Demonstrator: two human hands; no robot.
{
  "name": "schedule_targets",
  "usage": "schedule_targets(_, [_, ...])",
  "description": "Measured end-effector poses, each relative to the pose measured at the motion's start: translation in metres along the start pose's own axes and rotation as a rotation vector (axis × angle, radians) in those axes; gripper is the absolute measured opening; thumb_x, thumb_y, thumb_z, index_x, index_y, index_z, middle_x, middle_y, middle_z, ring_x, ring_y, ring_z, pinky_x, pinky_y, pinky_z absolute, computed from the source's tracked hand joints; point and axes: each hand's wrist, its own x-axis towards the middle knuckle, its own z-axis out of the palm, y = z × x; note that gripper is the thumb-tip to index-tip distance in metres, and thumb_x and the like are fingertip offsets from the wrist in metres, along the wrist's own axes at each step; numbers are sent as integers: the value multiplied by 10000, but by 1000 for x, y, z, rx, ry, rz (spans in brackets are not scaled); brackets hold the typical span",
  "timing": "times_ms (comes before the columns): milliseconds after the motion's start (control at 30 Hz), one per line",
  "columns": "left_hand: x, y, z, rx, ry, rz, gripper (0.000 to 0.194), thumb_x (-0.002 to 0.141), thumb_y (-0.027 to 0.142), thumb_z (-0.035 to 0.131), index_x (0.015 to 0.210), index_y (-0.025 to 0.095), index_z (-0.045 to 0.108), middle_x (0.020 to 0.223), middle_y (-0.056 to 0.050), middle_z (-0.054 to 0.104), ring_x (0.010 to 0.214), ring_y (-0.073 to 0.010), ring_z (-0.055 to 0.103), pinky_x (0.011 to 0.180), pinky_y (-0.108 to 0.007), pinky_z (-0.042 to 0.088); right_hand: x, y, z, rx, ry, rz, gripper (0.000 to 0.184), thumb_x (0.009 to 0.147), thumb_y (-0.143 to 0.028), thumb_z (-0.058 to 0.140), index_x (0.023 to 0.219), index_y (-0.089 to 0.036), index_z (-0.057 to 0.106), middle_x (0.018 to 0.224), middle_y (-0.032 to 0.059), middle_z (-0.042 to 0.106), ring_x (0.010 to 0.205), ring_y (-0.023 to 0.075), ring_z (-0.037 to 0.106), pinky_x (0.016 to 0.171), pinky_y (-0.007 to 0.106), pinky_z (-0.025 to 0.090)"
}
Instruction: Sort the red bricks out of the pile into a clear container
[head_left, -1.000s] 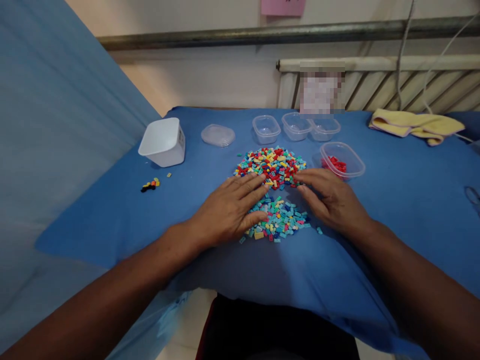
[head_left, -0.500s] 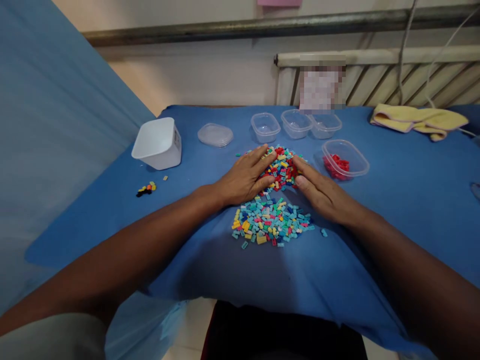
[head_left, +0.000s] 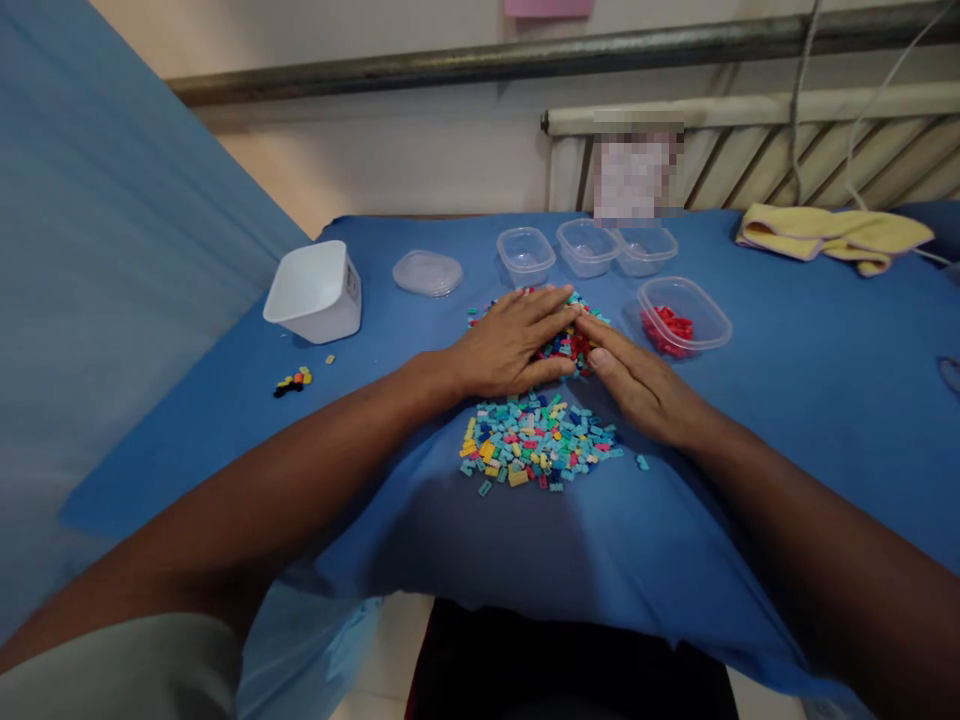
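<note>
My left hand (head_left: 517, 343) lies palm down over the far heap of small toy building bricks (head_left: 566, 348), fingers stretched out and covering much of it. At the heap's right side rests my right hand (head_left: 634, 378), open, its fingertips close to those of the left. Red bricks show between the two hands. Nearer to me spreads a second pile of bricks (head_left: 536, 442), mostly turquoise with some yellow, pink and blue. One turquoise brick (head_left: 642, 462) lies apart at its right. A clear tub (head_left: 712, 330) beyond my right hand holds red bricks (head_left: 670, 330).
Three clear tubs (head_left: 526, 262) stand along the back, beside stacked clear lids (head_left: 427, 273). A white bin (head_left: 315, 300) is at left, with a few black, yellow and orange bricks (head_left: 292, 382) before it. A yellow cloth (head_left: 832, 237) lies at back right, below a radiator (head_left: 750, 150).
My left hand has slid right across the far heap, covering more bricks and closing the gap to my right hand. The right hand has barely moved, and the view has shifted slightly.
</note>
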Motion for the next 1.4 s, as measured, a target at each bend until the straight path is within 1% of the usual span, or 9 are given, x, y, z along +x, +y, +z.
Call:
schedule_targets(100, [3, -3, 8, 19, -13, 94, 1065, 1096, 888, 221, 1804, 95, 277, 1850, -152, 216, 1732, -328, 224, 1408, -594, 181, -1, -1, -2, 34, 72, 36, 641, 1188, -622, 436, 1683, -245, 586, 1727, 99, 569, 1621, 318, 517, 1388, 589, 367])
schedule_targets(267, [3, -27, 8, 70, -14, 106, 965, 1122, 840, 201, 1813, 177, 318, 1849, -145, 224, 1724, -354, 244, 1387, -592, 232, -3, -1, -3, 46, 169, 100, 617, 1179, -659, 434, 1541, -245, 715, 1555, 114, 725, 1469, 330, 661, 1292, 592, 489])
schedule_targets(567, [15, -6, 7, 49, -109, 120, 861, 1194, 663, 188, 1802, 62, 294, 1857, -128, 213, 1753, -298, 147, 1442, -465, 112, -1, -4, 0, 73, 242, 71, 656, 1173, -685, 417, 1566, -240, 696, 1601, 116, 691, 1525, 328, 609, 1333, 573, 438])
schedule_targets(700, [9, -3, -4, 79, -199, 70, 766, 1206, 577, 225, 1822, 123, 253, 1871, -71, 165, 1757, -260, 130, 1442, -500, 118, -3, -5, -1, 74, 254, 84, 671, 1164, -708, 415, 1535, -240, 720, 1584, 119, 703, 1509, 350, 621, 1322, 600, 444])
schedule_targets(800, [1, -1, -9, 95, -192, 32, 747, 1212, 542, 222, 1812, 102, 275, 1875, -106, 128, 1761, -268, 107, 1442, -501, 110, -7, -6, -1, 51, 280, 103, 658, 1162, -714, 417, 1482, -242, 744, 1517, 131, 743, 1435, 355, 672, 1262, 602, 502])
schedule_targets(933, [4, 14, -1, 125, -90, 124, 773, 1208, 615, 227, 1796, 129, 343, 1867, -130, 163, 1757, -265, 140, 1436, -483, 153, -13, -11, -1, 30, 348, 118, 640, 1172, -693, 401, 1464, -233, 736, 1475, 151, 753, 1376, 351, 704, 1204, 588, 557])
schedule_targets(1067, [17, 27, 7, 185, -140, 196, 762, 1193, 679, 226, 1779, 229, 413, 1866, -89, 192, 1753, -282, 164, 1405, -575, 205, -15, -21, -4, -72, 344, 54, 633, 1186, -647, 389, 1546, -221, 688, 1556, 169, 707, 1480, 349, 642, 1283, 607, 491])
schedule_targets(1267, [3, 12, -7, 161, -183, 75, 707, 1203, 645, 260, 1800, 280, 361, 1872, -36, 141, 1755, -277, 152, 1419, -586, 131, -15, -24, -7, -93, 291, 48, 658, 1192, -648, 364, 1587, -219, 669, 1610, 155, 676, 1534, 335, 608, 1315, 597, 467])
schedule_targets(1400, [-17, -4, -14, 91, -177, 3, 769, 1200, 665, 194, 1825, 225, 280, 1874, -87, 130, 1757, -269, 147, 1418, -562, 170, -15, -20, -7, -73, 308, 79, 685, 1182, -670, 374, 1565, -197, 689, 1596, 162, 686, 1531, 353, 611, 1314, 599, 466])
